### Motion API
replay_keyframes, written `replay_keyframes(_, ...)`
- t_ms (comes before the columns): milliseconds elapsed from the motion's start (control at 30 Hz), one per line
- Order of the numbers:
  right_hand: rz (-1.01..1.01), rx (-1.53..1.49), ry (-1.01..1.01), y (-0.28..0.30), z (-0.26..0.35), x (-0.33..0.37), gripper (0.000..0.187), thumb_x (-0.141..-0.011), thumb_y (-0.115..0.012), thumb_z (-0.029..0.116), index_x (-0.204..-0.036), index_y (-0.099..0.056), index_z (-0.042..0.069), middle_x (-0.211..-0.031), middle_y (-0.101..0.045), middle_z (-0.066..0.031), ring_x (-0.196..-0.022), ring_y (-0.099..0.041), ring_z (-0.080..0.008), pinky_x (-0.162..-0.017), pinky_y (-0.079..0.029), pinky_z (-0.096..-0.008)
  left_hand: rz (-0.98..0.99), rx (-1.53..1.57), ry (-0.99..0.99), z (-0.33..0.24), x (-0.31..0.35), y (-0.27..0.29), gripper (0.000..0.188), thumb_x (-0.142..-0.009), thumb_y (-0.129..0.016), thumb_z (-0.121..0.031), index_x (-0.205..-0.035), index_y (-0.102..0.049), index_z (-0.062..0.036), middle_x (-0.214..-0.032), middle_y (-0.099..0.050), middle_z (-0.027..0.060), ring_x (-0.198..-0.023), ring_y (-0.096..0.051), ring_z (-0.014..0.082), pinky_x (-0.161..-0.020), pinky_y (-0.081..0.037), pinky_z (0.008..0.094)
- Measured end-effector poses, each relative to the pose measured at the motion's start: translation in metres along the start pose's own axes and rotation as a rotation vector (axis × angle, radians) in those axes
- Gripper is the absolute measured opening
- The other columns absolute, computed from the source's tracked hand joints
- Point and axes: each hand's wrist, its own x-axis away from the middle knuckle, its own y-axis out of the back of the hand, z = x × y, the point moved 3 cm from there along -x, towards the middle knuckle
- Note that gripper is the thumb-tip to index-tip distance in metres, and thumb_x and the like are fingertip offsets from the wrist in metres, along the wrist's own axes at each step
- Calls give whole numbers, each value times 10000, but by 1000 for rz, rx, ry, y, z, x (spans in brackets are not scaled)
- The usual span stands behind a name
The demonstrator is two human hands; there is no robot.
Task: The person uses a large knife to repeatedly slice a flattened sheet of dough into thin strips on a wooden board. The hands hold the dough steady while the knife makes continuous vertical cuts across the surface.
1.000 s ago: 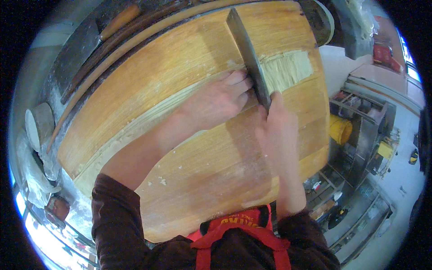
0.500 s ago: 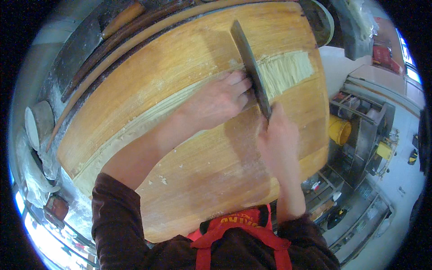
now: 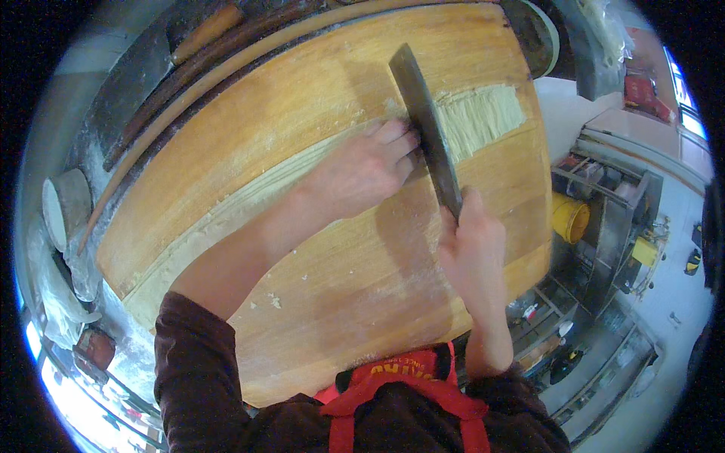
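Observation:
A long strip of folded, pale dough runs across the wooden board, from its lower left toward the upper right. My left hand presses down on it with bent fingers, the knuckles close against the blade. My right hand is wrapped round the handle of a broad cleaver. The blade stands on edge across the dough, its tip pointing away from me. To the right of the blade lie thin cut noodles, still side by side. My left hand and forearm hide part of the strip.
Along the board's far edge lies a long rolling pin, with a wooden-handled blade behind it. A pale round container stands at the left. Beyond the right edge are a yellow bucket and metal shelving. Crumbs and flour dot the board.
The cleaver has come slightly toward me and to the right at its handle end, along with my right hand. My left hand has shifted slightly left along the dough.

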Motion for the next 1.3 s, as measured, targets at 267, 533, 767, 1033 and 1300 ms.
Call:
replay_keyframes(267, -48, -176, 11, -4, -6, -29, 224, -761, -611, 45, -899, -438, 9, -777, -581, -211, -654, -587, -421, -567, -470, -492, 41, 5, 31, -4, 1, 4, 260, -703, -577, -128, -899, -641, 29, -1036, -580, 127, -1037, -506, 262, -887, -461, 313)
replay_keyframes(533, 20, -29, 6, -1, 0, 7, 228, -768, -588, 44, -927, -431, -1, -781, -580, -231, -654, -588, -425, -586, -474, -493, -19, 49, 8, -1, 3, 5, 275, -710, -577, -120, -919, -650, 43, -1001, -575, 113, -1011, -494, 244, -884, -461, 296)
replay_keyframes(767, -98, -73, 37, -5, 5, -29, 214, -765, -588, 44, -914, -442, -1, -721, -558, -226, -663, -583, -428, -568, -460, -505, 95, 27, 6, -3, 2, 5, 265, -706, -577, -117, -907, -650, 39, -985, -575, 104, -991, -494, 242, -865, -458, 302)
replay_keyframes(1033, -47, -112, 38, -3, -3, 10, 205, -762, -596, 44, -884, -434, 13, -703, -555, -210, -644, -574, -430, -550, -451, -501, -7, 25, 1, -1, 6, 3, 249, -704, -582, -121, -894, -652, 24, -1012, -587, 102, -990, -496, 237, -867, -452, 306)
replay_keyframes(1300, -13, -106, -45, -8, 7, -27, 198, -779, -586, 44, -903, -436, 7, -740, -557, -222, -673, -579, -431, -571, -450, -508, 59, -20, 9, -5, 6, 7, 229, -704, -579, -130, -863, -645, 20, -1011, -586, 105, -992, -495, 236, -875, -446, 303)
